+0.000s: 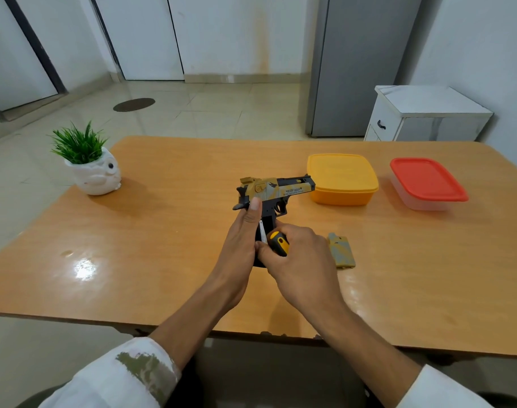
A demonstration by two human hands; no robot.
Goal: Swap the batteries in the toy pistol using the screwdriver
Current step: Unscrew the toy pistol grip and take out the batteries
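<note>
Tabletop (163, 231): left hand (242, 245) grips toy pistol (276, 191), right hand (298, 260) clutches screwdriver (279, 242), tip hidden.

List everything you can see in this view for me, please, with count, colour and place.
toy pistol: 1, yellow and black, mid-table, held upright
screwdriver: 1, yellow and black handle, at the pistol's grip
grip cover: 1, yellow-grey, flat on table right of the hands
yellow box: 1, lidded, far right of pistol
red-lidded box: 1, clear body, far right
plant pot: 1, white with green plant, left edge
table: 1, orange-brown wood
cabinet: 1, white, behind table
left hand: holds pistol
right hand: holds screwdriver
</note>
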